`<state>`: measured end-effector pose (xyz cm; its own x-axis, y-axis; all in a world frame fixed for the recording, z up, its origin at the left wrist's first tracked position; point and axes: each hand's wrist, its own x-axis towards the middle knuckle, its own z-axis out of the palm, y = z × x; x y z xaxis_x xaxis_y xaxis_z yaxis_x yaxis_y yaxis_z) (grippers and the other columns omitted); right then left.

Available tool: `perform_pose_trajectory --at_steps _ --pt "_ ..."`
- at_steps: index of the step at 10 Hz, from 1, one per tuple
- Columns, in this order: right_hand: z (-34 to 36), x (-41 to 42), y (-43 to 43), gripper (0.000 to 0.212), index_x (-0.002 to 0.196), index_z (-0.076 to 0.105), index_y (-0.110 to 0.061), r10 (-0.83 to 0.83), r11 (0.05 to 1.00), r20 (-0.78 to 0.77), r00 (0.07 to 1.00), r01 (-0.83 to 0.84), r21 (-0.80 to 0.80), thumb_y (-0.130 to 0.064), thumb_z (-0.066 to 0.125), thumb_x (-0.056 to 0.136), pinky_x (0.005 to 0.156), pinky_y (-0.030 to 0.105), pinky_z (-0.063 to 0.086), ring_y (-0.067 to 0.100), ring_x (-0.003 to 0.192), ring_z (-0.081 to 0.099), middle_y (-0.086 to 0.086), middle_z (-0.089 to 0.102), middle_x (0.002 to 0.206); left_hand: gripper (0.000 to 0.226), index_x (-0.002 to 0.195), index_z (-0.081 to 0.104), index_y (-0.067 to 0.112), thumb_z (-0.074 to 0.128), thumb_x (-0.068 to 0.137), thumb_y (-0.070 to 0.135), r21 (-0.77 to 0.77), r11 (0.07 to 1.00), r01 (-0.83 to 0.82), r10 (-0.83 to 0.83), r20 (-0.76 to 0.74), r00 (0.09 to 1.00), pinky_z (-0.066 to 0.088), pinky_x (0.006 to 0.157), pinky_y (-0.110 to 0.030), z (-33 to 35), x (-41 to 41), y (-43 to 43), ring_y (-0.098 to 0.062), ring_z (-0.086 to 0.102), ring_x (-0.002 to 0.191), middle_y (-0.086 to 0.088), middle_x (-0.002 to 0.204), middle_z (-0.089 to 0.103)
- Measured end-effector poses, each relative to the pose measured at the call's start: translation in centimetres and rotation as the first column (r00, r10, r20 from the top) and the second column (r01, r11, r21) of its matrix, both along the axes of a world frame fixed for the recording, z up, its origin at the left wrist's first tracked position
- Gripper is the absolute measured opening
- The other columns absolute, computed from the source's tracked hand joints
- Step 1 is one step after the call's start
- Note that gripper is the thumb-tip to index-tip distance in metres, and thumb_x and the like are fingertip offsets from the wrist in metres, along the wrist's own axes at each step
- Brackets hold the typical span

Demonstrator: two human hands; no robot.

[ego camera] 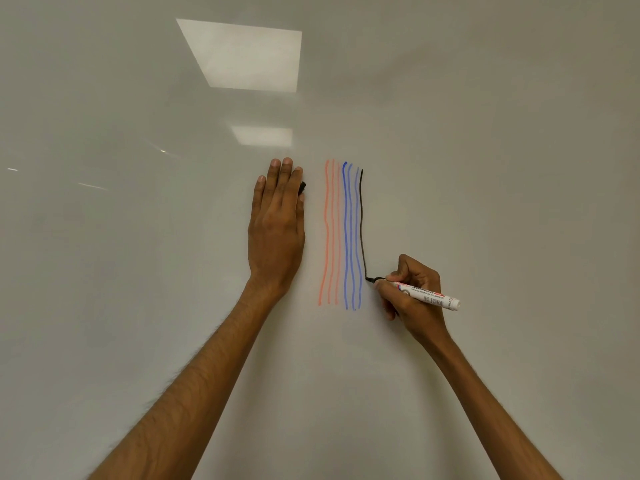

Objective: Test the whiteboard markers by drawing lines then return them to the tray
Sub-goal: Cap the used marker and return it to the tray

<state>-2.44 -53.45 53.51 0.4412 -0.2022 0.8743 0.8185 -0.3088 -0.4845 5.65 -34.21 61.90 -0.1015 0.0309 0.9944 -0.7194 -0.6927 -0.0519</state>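
Head view — right hand (412,292) curled round the white marker (429,296), its dark tip touching the whiteboard (138,237) at the foot of a black line (362,220). Left hand (277,230) pressed flat, fingers straight, with a black cap (302,187) peeking out beside them. Red lines (332,230) and blue lines (350,237) lie between the hands.

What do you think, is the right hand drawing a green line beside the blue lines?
No, the line is black, not green. The head view shows the right hand drawing a black line with the marker beside the blue lines.
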Motion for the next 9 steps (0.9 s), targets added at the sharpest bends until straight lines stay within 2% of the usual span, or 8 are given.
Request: perform_pose_trajectory --at_steps 1,2,4,5,6,7,9 --pt "-0.6 -0.2 -0.3 0.033 0.061 0.034 -0.007 0.025 1.0 -0.044 0.999 -0.025 -0.01 0.0 0.063 0.073 0.037 0.022 0.036 0.018 0.035 0.042 -0.001 0.045 0.045 0.04 0.145 0.044 0.003 0.039 0.107 0.012 -0.002 1.0 0.002 -0.002 0.001 1.0 0.017 0.124 -0.038 0.0 0.0 0.0 -0.023 0.027 0.148 -0.011 0.155 0.039" --pt "-1.0 -0.4 -0.6 0.033 0.06 0.037 -0.014 0.021 0.999 -0.094 0.995 -0.024 -0.032 -0.001 0.064 0.071 0.037 0.021 0.037 0.016 0.035 0.043 -0.003 0.046 0.046 0.04 0.145 0.044 0.003 0.039 0.107 0.012 -0.005 1.0 0.006 -0.006 0.001 1.0 0.018 0.123 -0.039 -0.1 0.0 0.0 -0.023 0.027 0.148 -0.011 0.155 0.039" --pt "-1.7 -0.8 -1.0 0.03 0.058 0.038 -0.011 -0.003 0.994 -0.204 0.979 -0.019 -0.106 -0.004 0.065 0.068 0.035 0.024 0.037 0.016 0.036 0.043 0.001 0.045 0.047 0.04 0.146 0.043 0.003 0.04 0.107 0.011 0.001 1.0 0.003 -0.003 -0.005 1.0 0.018 0.123 -0.04 -0.2 0.1 0.0 -0.023 0.026 0.148 -0.011 0.155 0.038" --pt "-1.9 -0.9 -1.1 0.033 0.056 0.04 -0.018 -0.019 0.992 -0.222 0.975 -0.009 -0.124 -0.003 0.066 0.068 0.036 0.024 0.037 0.018 0.037 0.043 0.0 0.045 0.047 0.04 0.146 0.043 0.003 0.04 0.107 0.011 -0.004 1.0 0.005 -0.005 -0.004 1.0 0.018 0.124 -0.039 -0.2 0.1 0.0 -0.023 0.027 0.148 -0.011 0.155 0.039" --pt "-2.0 -0.9 -1.1 0.032 0.057 0.038 -0.016 -0.012 0.995 -0.23 0.973 -0.01 -0.097 -0.005 0.066 0.068 0.036 0.022 0.036 0.016 0.035 0.042 -0.002 0.044 0.046 0.04 0.146 0.044 0.003 0.039 0.107 0.012 -0.006 1.0 0.005 -0.005 -0.002 1.0 0.017 0.124 -0.038 -0.3 0.0 0.0 -0.023 0.027 0.148 -0.011 0.155 0.039" --pt "-1.9 -1.1 -1.2 0.031 0.058 0.038 -0.015 0.023 0.999 -0.227 0.974 -0.034 -0.042 -0.01 0.067 0.066 0.034 0.021 0.035 0.016 0.033 0.041 0.002 0.046 0.045 0.04 0.146 0.044 0.004 0.039 0.107 0.012 -0.005 1.0 0.006 -0.006 -0.004 1.0 0.017 0.124 -0.038 -0.4 0.0 0.0 -0.023 0.027 0.148 -0.011 0.155 0.039" --pt "-2.0 -1.2 -1.3 0.033 0.061 0.036 -0.008 0.037 0.999 -0.24 0.97 -0.045 -0.029 -0.011 0.068 0.065 0.033 0.021 0.034 0.019 0.033 0.041 0.008 0.047 0.047 0.04 0.145 0.044 0.003 0.04 0.107 0.013 -0.007 1.0 -0.003 0.003 0.002 1.0 0.018 0.124 -0.038 -0.4 0.1 0.0 -0.023 0.028 0.148 -0.011 0.154 0.04"
